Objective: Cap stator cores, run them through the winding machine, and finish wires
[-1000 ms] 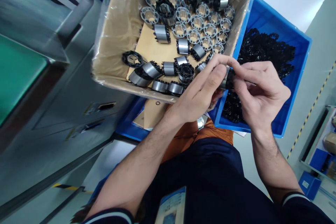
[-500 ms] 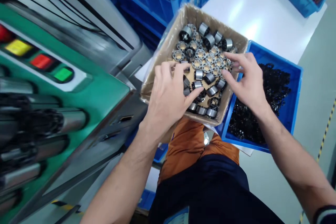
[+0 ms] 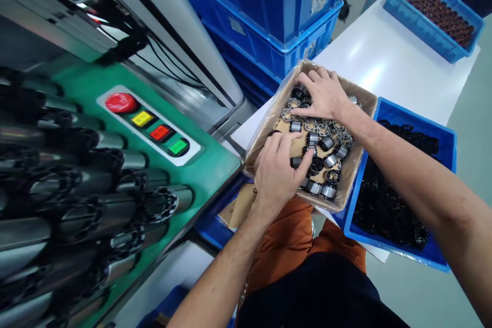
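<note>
A plastic-lined cardboard box (image 3: 351, 184) holds several short metal cylinders (image 3: 329, 160) with black toothed ends, some on their sides. Others stand on end and show as pale rings (image 3: 323, 129). My left hand (image 3: 277, 169) is over the box's near-left side, thumb apart from its bent fingers, with cylinders beneath and beside it. Across the far part of the box reaches my right hand (image 3: 325, 95), its fingers and thumb spread around dark parts (image 3: 299, 93) in the far-left corner. Its palm hides some of the parts below.
A blue bin (image 3: 400, 184) of black plastic pieces adjoins the box on the right. Left is a green machine bench (image 3: 215, 164) with push buttons and many metal cylinders. Blue crates (image 3: 265, 25) are stacked behind. Another blue bin (image 3: 426, 23) stands on the white table (image 3: 357, 56), near another person's arm.
My right hand has moved from the box's right side to its far-left corner. My left hand stays over the near-left side. The camera view has shifted, showing more of the bench.
</note>
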A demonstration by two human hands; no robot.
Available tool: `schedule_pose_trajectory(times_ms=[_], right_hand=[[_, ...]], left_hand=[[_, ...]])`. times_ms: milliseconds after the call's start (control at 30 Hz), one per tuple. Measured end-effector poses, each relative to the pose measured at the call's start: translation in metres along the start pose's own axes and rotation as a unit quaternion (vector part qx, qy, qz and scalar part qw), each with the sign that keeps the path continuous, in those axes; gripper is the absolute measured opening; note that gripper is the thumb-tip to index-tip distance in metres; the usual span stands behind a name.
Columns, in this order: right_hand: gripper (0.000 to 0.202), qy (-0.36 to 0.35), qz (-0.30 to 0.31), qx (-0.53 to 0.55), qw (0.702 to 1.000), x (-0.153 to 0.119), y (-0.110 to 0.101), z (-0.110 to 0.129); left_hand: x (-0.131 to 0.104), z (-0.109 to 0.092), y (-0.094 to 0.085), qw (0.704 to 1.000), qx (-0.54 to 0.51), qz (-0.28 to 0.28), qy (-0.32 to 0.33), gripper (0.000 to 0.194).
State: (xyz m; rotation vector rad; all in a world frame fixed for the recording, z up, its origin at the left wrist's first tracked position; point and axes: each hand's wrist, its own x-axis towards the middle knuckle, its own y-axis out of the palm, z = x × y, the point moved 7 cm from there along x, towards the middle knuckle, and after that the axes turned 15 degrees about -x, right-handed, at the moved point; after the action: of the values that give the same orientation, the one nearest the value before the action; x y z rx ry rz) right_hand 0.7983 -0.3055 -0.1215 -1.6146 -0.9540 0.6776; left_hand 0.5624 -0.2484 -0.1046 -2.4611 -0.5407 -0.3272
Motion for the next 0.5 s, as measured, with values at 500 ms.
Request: schedule_pose_trajectory(times_ms=[500], right_hand=[[0.058,-0.101,0.098,-0.056,0.988,-0.018,0.008,0.005]], left_hand=[[0.000,0.005,0.010,0.997,-0.074,-0.014,-0.006,0.007]])
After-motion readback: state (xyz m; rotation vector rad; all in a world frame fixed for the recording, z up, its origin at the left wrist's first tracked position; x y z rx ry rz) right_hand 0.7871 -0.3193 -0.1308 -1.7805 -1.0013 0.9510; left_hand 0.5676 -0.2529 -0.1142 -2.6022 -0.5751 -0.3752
